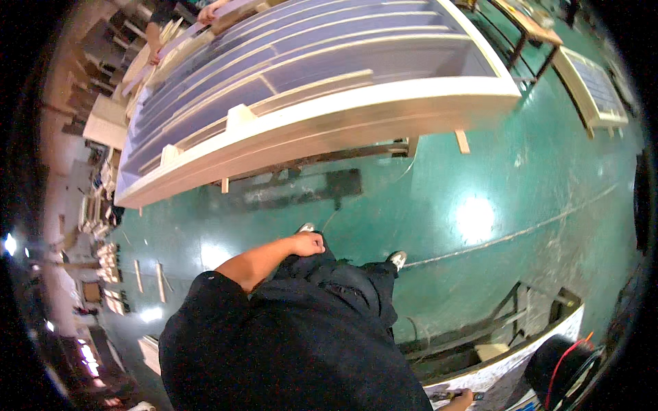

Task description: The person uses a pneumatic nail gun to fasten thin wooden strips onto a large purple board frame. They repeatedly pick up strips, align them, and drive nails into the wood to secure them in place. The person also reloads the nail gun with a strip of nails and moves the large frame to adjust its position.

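My left hand [310, 244] hangs in front of my dark trousers, its fingers curled closed with nothing showing in them. At the lower right edge, my right hand [465, 399] reaches over a white-topped workbench [507, 364]. Its fingers are closed around a small dark tool [447, 395], whose kind I cannot make out; most of that hand is cut off by the rim. Ahead of me stands a large wooden frame [329, 113] with long parallel slats and a purplish-grey inside, raised off the floor on supports. Two pale blocks [240, 118] sit along its near side.
Another person's hands [208, 12] hold a long strip at the frame's far left. A black round container [552, 363] with red and black cables stands on the bench. Two loose wood strips [160, 282] lie on the green floor [439, 205]. A smaller frame [591, 89] rests at far right.
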### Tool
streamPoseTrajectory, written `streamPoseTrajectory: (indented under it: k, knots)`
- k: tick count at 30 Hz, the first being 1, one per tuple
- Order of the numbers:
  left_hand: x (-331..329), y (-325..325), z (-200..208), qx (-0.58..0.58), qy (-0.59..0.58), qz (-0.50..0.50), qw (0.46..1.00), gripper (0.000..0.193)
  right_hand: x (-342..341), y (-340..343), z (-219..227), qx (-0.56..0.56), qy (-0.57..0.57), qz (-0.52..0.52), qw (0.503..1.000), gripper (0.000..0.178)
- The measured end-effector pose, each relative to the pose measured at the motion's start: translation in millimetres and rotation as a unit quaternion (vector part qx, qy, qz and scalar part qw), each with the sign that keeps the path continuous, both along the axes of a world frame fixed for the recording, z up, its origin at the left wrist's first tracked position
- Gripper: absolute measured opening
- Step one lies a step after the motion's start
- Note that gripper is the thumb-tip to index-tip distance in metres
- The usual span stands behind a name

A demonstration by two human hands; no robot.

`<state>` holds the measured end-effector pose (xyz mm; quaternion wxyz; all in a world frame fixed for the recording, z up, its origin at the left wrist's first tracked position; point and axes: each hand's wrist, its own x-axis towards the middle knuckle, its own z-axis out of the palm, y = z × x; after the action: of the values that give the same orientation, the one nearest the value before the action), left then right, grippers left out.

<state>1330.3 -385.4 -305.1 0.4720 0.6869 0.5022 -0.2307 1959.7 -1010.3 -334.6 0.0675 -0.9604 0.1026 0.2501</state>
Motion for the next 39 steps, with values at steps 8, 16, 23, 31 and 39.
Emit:
streamPoseTrajectory:
  k: [8,16,23,31,39]
  knots:
    - [-122.6,17.0,-52.6,0.047,-0.119,0.104,0.986,0.038,-42.6,157.6,26.9,0.164,0.201,-0.067,0.963,0.037]
    - [-280.9,38.8,11.5,0.151,-0.241,0.139,0.948,0.034,-278.9,505.0,60.6,0.166,0.330,0.393,0.842,0.028]
    - [-450.0,111.6,255.1,0.411,-0.219,0.184,0.866,0.048,-523.3,706.3,184.1,0.208,0.412,0.561,0.687,0.046]
    - [-543.8,187.4,291.3,0.502,-0.061,0.064,0.860,0.102,-654.3,797.6,293.7,0.169,0.574,0.616,0.513,0.053]
    - [-568.7,198.2,276.7,0.472,-0.117,0.022,0.874,0.095,-714.8,831.7,340.8,0.270,0.439,0.778,0.359,0.068]
